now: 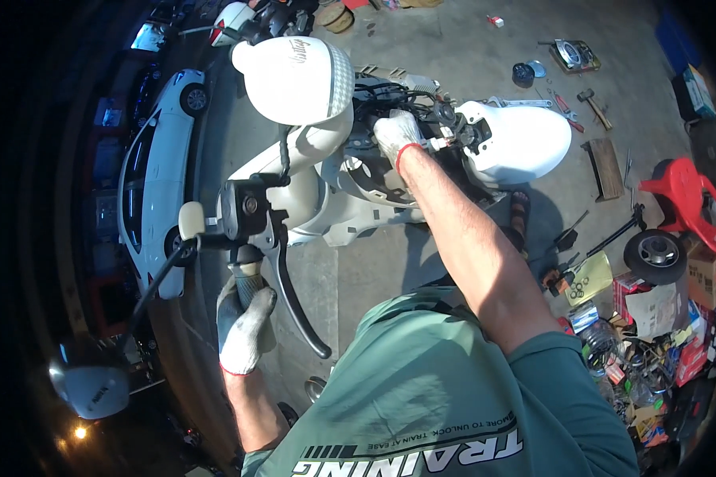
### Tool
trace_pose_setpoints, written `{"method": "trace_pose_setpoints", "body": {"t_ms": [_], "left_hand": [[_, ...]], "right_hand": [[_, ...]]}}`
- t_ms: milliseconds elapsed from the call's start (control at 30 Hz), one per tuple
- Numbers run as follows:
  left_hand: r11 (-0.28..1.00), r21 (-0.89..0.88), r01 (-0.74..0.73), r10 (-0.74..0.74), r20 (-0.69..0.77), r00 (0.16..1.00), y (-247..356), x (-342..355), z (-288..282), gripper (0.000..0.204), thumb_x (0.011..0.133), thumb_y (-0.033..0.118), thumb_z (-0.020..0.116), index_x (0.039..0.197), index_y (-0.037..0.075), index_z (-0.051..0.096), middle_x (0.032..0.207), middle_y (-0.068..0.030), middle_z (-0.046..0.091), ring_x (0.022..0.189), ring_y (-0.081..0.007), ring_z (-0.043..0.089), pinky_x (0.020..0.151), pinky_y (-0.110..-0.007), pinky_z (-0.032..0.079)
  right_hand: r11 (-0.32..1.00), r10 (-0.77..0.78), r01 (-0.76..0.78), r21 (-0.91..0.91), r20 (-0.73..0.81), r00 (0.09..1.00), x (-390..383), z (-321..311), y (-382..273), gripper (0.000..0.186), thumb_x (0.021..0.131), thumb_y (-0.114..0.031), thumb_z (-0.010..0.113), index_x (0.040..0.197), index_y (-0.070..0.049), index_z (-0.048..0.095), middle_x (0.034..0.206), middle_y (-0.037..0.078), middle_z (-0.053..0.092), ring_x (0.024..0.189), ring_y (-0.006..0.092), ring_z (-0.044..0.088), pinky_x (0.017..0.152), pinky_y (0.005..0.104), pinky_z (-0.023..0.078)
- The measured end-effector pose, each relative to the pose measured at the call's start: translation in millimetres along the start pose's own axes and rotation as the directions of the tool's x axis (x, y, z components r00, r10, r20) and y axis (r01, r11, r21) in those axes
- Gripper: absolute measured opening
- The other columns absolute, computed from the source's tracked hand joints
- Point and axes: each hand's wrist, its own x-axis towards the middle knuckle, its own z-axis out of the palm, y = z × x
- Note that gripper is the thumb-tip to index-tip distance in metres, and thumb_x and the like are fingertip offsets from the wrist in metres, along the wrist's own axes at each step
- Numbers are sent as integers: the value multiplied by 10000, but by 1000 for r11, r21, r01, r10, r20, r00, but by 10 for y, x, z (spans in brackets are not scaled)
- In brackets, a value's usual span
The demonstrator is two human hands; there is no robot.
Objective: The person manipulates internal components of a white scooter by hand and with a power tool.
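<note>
Grey concrete floor (358, 274) lies under a white scooter (298, 199) in the head view, its long axis running left to right, handlebar end left. The white-gloved left hand (247, 326) wraps its dark tubular handlebar grip (249, 272); the white-gloved right hand (398, 133) reaches beside black cables (386, 94), fingertips hidden, its hold impossible to tell.

Right grip (396, 135): fingertips hidden; shirt (429, 374) cut off by lower edge.

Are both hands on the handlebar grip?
No, the left hand holds the handlebar grip, while the right hand is beside dark cables.
</note>
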Motion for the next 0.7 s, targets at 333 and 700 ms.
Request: {"method": "trace_pose_setpoints", "body": {"t_ms": [333, 700], "left_hand": [[978, -68, -196, 200, 46, 979, 402, -72, 191, 536, 844, 531, 597, 929, 2, 626, 778, -5, 546, 679, -84, 458, 616, -243, 368], [852, -491, -178, 126, -138, 982, 694, 31, 503, 598, 941, 526, 487, 1189, -12, 568, 892, -113, 657, 648, -154, 602, 547, -251, 460]], "right_hand": [[990, 21, -53, 131, 230, 973, 48, -233, -210, 220, 788, -148, 690, 640, 1, 626, 564, 79, 573, 436, 170, 486, 414, 331, 371], [815, -459, 439, -378, 40, 887, 3, -241, -192, 218, 813, -271, 642, 933, -99, 705, 971, 176, 684, 946, 348, 648, 823, 421, 515]]}}
